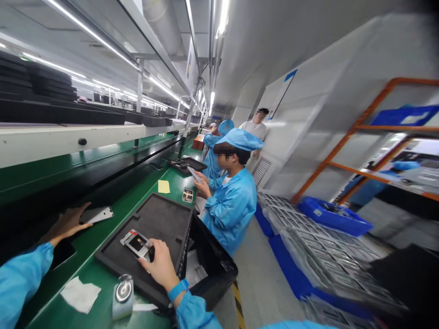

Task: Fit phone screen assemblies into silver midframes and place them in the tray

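Observation:
My left hand (70,224) reaches over the dark lane along the bench, thumb and fingers around the near end of a pale phone (101,214). A dark flat panel (62,256) lies below that wrist. My right hand (160,265), with a blue band at the wrist, grips the near end of an opened phone housing (137,242). This housing has red spots at its far end and a dark inside with a small gold-coloured part. It is over a black foam tray (157,214), whose far part is bare.
Near me are a crumpled white cloth (80,294) and a dispenser with a round metal top (123,292). A black bin (216,269) stands right of the tray. Beyond sit a yellow note (163,186) and a co-worker (233,196) in blue. Blue crates (332,214) fill the right side.

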A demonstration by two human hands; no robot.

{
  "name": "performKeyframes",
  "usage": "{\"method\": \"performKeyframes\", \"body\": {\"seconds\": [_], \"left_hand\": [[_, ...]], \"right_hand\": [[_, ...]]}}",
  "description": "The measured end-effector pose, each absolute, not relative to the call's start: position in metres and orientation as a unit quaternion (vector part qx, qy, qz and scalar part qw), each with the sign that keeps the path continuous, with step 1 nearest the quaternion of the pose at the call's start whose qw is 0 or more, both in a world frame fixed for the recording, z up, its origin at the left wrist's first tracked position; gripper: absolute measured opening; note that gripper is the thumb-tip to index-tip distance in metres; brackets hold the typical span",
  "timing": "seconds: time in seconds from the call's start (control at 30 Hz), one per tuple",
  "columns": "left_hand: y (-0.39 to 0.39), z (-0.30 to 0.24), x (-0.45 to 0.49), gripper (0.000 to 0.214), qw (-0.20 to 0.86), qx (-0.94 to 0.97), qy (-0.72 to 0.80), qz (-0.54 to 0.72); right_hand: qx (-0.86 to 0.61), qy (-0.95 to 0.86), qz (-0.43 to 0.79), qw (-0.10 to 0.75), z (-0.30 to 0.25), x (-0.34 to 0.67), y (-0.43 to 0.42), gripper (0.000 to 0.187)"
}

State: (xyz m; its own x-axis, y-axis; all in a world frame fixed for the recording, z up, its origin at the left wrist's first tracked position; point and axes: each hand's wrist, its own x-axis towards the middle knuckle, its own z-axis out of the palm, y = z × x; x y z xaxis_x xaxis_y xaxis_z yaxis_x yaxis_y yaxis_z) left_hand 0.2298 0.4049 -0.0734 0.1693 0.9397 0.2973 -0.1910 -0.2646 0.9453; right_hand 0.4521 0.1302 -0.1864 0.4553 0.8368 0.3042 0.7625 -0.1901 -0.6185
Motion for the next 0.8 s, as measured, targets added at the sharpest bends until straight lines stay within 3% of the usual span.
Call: {"method": "performKeyframes", "body": {"seconds": [0.13,0.3,0.5,0.67,0.8], "left_hand": [[0.384,-0.052,0.207,0.014,0.433,0.606,0.436,0.505],[0.343,-0.024,0.145,0.038,0.381,0.652,0.492,0.433],[0.248,-0.015,0.072,0.108,0.35,0.741,0.456,0.347],[0.186,-0.024,0.031,0.107,0.324,0.754,0.434,0.371],[0.16,-0.025,0.012,0.118,0.282,0.76,0.425,0.403]], "right_hand": [[-0.763,-0.52,0.049,0.38,-0.185,0.451,0.128,0.053],[-0.754,-0.521,0.054,0.397,-0.187,0.451,0.125,0.043],[-0.743,-0.514,0.066,0.422,-0.189,0.453,0.128,0.041],[-0.736,-0.505,0.081,0.443,-0.192,0.455,0.126,0.045],[-0.725,-0.495,0.094,0.469,-0.193,0.456,0.125,0.05]]}}
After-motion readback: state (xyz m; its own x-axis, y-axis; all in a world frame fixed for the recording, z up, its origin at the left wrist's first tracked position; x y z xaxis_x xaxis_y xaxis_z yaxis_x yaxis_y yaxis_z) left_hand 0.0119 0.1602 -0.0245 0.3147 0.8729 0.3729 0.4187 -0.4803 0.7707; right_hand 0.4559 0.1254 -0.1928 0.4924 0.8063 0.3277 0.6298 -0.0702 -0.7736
